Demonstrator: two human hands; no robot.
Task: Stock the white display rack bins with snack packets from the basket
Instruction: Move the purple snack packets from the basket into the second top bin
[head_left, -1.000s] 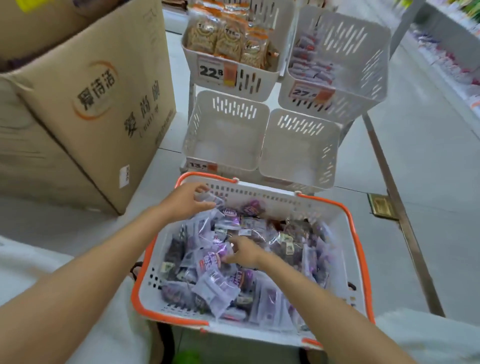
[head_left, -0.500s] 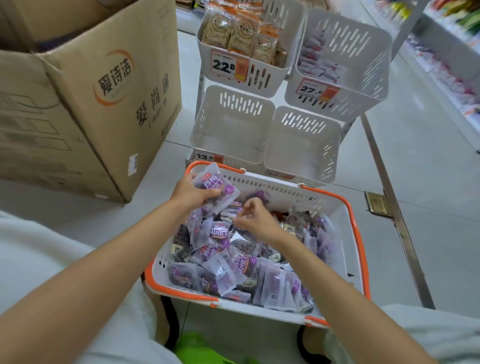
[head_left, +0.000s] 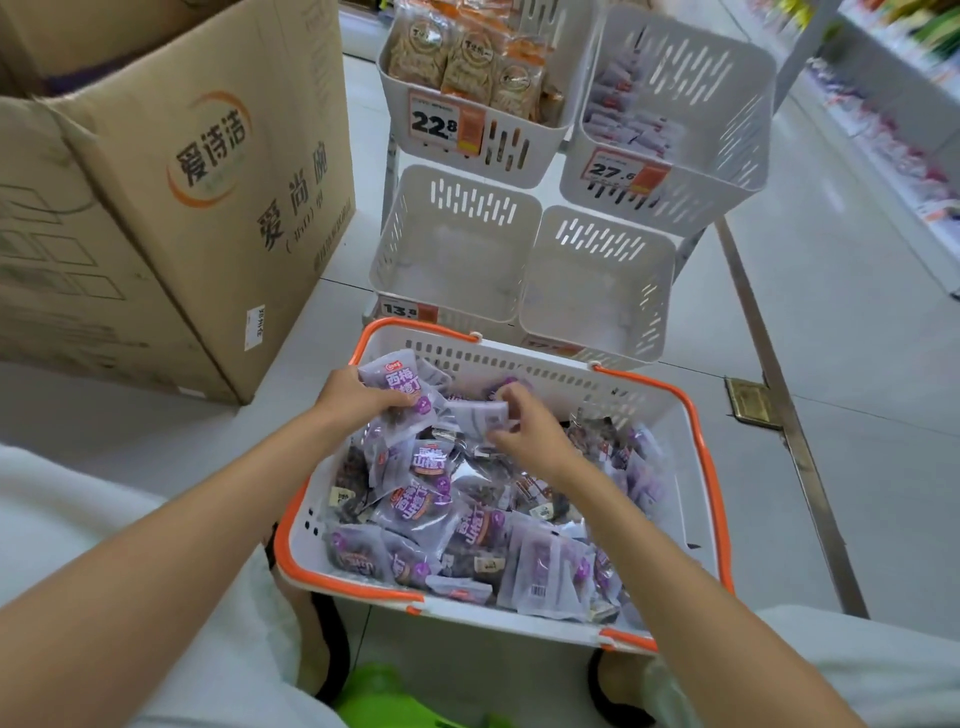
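Purple snack packets (head_left: 467, 525) lie in a loose heap inside the basket (head_left: 519, 364), white with slotted walls and an orange rim and handles. The heap covers most of the bottom and is thickest toward the left and the near side.

The left hand (head_left: 353, 397) is at the far left corner of the basket, fingers curled round a raised packet (head_left: 402, 387) whose printed face is turned up; more packets seem bunched beneath it, count unclear. The right hand (head_left: 530, 431) is just beside it, toward the middle of the far wall, thumb and fingers pinching a pale packet (head_left: 478, 415) by its edge. The two held packets almost touch.

The basket sits on the floor (head_left: 857, 364), right against the foot of the white display rack. The lower left bin (head_left: 457, 260) and lower right bin (head_left: 597, 291) stand side by side just beyond the basket's far wall, their inner walls and bottoms in full view. A price tag reading 13.8 (head_left: 402, 310) is on the lower left bin's front.

Above them, the upper left bin (head_left: 519, 150) holds upright tan packs and carries a 22.8 tag (head_left: 441, 124). The upper right bin (head_left: 727, 130) holds pale flat packets and a 27.6 tag (head_left: 623, 174).

A large cardboard box (head_left: 208, 182) printed with Chinese characters stands to the left of the rack. A brass floor plate (head_left: 750, 402) lies right of the basket. Blurred store shelving (head_left: 909, 104) runs along the far right.
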